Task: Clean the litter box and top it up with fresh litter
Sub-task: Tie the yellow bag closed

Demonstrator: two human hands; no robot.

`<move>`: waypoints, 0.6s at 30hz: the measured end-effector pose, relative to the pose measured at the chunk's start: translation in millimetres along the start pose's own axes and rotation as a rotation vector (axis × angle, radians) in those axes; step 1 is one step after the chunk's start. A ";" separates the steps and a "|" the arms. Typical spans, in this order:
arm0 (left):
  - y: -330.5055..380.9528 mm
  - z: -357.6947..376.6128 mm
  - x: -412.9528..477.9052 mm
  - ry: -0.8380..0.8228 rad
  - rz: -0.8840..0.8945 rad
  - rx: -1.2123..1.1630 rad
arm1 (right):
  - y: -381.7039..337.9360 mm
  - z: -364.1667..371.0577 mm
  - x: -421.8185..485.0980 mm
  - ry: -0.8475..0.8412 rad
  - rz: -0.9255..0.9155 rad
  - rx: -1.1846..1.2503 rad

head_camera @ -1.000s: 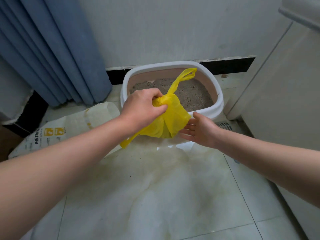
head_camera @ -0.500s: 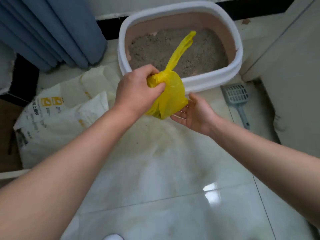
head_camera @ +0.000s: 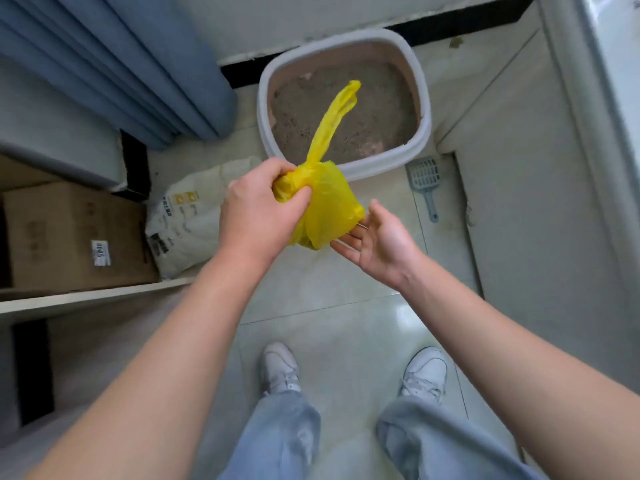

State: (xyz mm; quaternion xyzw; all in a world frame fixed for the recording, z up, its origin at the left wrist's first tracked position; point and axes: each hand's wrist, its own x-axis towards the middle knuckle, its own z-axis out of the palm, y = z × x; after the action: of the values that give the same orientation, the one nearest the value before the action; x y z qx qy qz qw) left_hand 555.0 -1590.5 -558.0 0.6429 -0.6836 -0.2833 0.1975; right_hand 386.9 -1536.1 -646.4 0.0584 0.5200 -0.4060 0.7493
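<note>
My left hand [head_camera: 259, 209] grips the gathered neck of a yellow plastic bag [head_camera: 325, 206], whose loose handle sticks up over the litter box. My right hand [head_camera: 377, 237] lies flat with straight fingers under the bag's bulging bottom, touching it. The white-rimmed litter box [head_camera: 424, 133] stands on the floor against the wall, with grey-brown litter [head_camera: 374, 112] inside. A white litter sack [head_camera: 194, 216] lies on the floor left of the box. A grey slotted scoop [head_camera: 425, 181] lies on the tiles right of the box.
Blue curtains [head_camera: 138, 71] hang at the upper left. A cardboard box [head_camera: 69, 233] sits on a low shelf at the left. A white cabinet door [head_camera: 540, 202] closes off the right side. My two white shoes [head_camera: 280, 368] stand on the pale floor tiles.
The view has risen and tipped down, so my legs and shoes now show. Both hands stay on the yellow bag, which has come back from over the box toward me.
</note>
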 end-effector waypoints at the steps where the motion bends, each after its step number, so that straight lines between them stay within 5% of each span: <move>1: 19.7 -18.4 -4.0 0.004 -0.001 -0.008 | -11.4 12.1 -21.8 -0.005 -0.009 0.005; 18: 279.6 -344.4 -46.8 0.113 0.194 -0.166 | -133.6 201.6 -363.3 -0.114 -0.233 0.166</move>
State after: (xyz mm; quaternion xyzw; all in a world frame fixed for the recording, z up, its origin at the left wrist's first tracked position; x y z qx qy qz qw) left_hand 563.4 -1586.5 -112.0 0.5703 -0.7045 -0.2819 0.3146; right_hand 398.0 -1528.5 -210.1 0.0361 0.4444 -0.5342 0.7182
